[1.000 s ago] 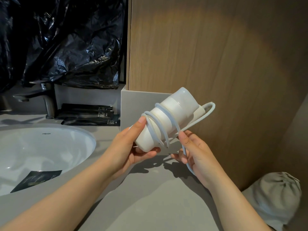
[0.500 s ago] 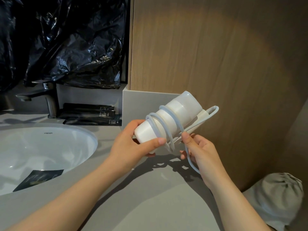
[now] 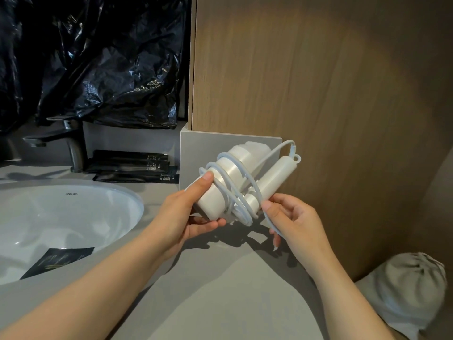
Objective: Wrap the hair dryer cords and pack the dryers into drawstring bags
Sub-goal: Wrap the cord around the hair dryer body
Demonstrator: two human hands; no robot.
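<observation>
The hair dryer (image 3: 235, 168) has rolled, barrel slanting up-right; left fingers (image 3: 206, 180) grip it, right fingers (image 3: 268, 208) pinch its cord (image 3: 289, 142).

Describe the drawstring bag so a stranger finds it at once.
Start at the tall wooden panel right of the sink. At its foot, in the frame's bottom right corner, lies the drawstring bag: the only soft, puckered grey fabric bundle.

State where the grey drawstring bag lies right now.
In the head view the grey drawstring bag sits at the bottom right, below the wooden panel and right of the right forearm.
</observation>
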